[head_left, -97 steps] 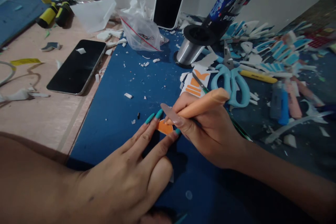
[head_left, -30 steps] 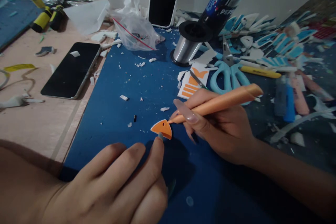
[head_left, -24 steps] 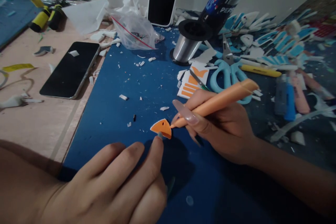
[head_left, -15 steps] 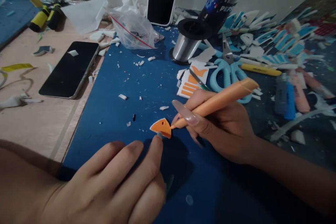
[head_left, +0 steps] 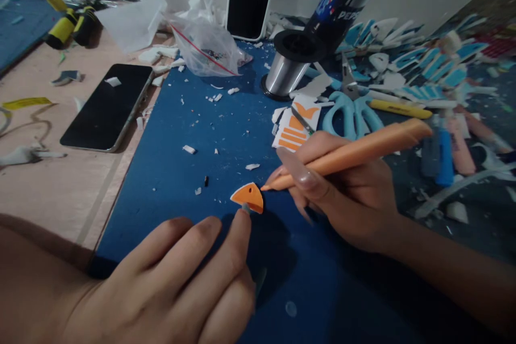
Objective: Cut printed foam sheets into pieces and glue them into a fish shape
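A small orange fan-shaped foam-like piece (head_left: 250,193) with white edges and a dark hole lies on the blue mat (head_left: 169,193). My left hand (head_left: 181,279) holds it down with the index fingertip on its lower edge. The other left fingers are bent, and the thumb is hidden. My right hand (head_left: 342,188) grips an orange marker pen (head_left: 358,148) between thumb and fingers. The pen's tip is at the piece's right edge; whether it touches I cannot tell.
Behind my right hand lie an orange-marked white sheet (head_left: 296,126), blue-handled scissors (head_left: 350,113) and a wire spool (head_left: 286,72). A black phone (head_left: 107,107) is at left, a zip bag (head_left: 205,48) farther back. White scraps dot the mat; blue-white cut pieces (head_left: 435,62) heap at right.
My right hand has shifted slightly right, and the pen now leans lower, its tip a little higher along the piece's right edge. My left hand and the piece have barely moved.
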Motion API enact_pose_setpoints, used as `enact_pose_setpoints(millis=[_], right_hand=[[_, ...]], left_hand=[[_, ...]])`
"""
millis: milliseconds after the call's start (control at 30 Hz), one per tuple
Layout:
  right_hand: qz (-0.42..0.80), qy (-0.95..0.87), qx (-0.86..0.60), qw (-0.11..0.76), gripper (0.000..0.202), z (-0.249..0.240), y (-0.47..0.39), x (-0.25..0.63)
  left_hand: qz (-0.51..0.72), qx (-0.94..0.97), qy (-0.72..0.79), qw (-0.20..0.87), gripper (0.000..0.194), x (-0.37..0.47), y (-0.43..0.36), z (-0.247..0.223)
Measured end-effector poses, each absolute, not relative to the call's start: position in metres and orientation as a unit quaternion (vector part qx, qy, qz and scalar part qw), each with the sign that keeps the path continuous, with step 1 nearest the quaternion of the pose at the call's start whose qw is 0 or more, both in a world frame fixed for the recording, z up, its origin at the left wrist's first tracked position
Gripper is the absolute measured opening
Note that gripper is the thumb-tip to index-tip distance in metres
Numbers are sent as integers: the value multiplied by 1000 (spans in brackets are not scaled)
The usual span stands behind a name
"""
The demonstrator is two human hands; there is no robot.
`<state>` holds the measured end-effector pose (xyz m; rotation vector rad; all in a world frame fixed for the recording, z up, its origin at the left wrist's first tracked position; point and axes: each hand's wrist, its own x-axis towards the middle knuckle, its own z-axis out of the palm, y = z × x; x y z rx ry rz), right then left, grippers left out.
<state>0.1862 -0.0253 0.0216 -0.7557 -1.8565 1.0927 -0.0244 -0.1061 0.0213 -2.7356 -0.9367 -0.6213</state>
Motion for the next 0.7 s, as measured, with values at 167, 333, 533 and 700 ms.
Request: enact_pose_setpoints(millis=[167,333,533,700], right_hand=[[422,-758,-309,391,15,21,-24,182],[382,-761,-336,403,16,21,-25,182],[365,-772,-338,396,20,21,-26,182],[359,-788,-315,388,21,22,-26,181]], left_hand=[[-214,-921,-312,93,10,-23,-105,22],[-211,-920,-319,91,10,-21,-106,23],[-210,-922,-312,95,11,-22,-106,23],[-204,-924,-311,90,12,-22,-107,22]])
